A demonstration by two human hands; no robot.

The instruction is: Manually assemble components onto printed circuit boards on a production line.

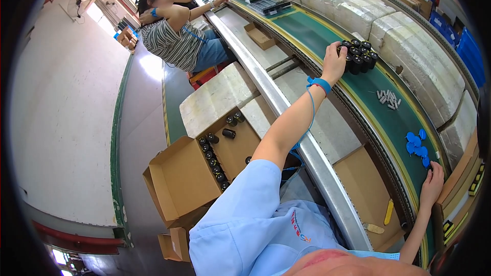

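A tight cluster of black cylindrical capacitors (361, 57) stands upright on the green conveyor belt. My left hand (335, 64), arm stretched out, curls its fingers around the cluster's left side; some fingertips are hidden. Further right along the belt lies a loose pile of small silver cylindrical parts with thin leads (388, 99). Beyond that pile, towards me, blue disc-shaped components (418, 146) are scattered. My right hand (433, 184) rests at the belt's far right with fingers extended, its fingertips beside the lowest blue disc. A blue wrist strap (319, 85) with a coiled cord circles my left wrist.
An open cardboard box (186, 181) holding several more black capacitors sits at my left. A metal rail (286, 105) runs alongside the belt. White foam blocks (409, 46) line its far side. A co-worker (176, 36) sits further up the line. A yellow-handled tool (389, 211) lies below the belt.
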